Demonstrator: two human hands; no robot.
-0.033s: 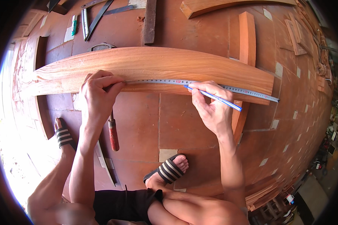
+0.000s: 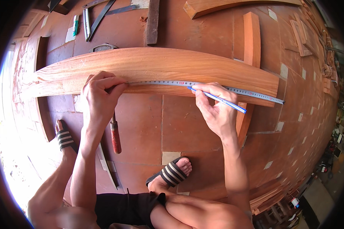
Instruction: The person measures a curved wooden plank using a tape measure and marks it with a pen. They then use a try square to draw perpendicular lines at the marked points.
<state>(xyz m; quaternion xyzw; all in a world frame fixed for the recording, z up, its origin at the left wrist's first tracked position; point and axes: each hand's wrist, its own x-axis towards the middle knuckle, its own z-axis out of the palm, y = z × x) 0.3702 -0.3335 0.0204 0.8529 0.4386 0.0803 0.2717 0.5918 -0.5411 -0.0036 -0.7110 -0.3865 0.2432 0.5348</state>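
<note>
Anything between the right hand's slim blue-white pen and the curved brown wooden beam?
Nothing visible blocks the pen in the right hand: its tip is at the near edge of the pale metal measuring tape, beside bare wood of the beam. Contact is unclear.

One pen [image 2: 225, 102], one tape measure [image 2: 164, 83]

black shorts [image 2: 114, 210] are worn with dark open-toed sandals [image 2: 152, 178], the broad straps [image 2: 173, 174] crossed by pale stripes [image 2: 65, 139].
</note>
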